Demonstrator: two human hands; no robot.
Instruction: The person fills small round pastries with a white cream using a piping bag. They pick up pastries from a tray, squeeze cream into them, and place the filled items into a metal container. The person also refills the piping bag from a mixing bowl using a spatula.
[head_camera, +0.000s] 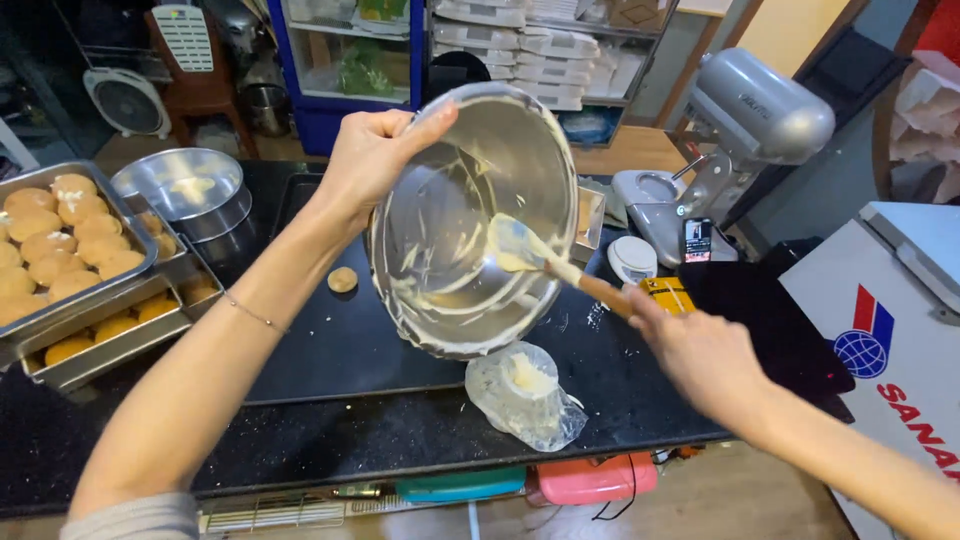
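left hand (372, 158) grips the rim of a tilted steel bowl (475, 220) at ten o'clock; right hand (700, 355), fingers closed on a spatula (540, 260), scrapes cream above a piping bag (525, 395) at six o'clock.

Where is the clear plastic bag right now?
The clear plastic bag lies on the dark counter, centre of the head view, just under the tilted metal bowl.

A small lit phone screen (697, 238) stands upright beside white stacked boxes (520, 45) shelved behind.
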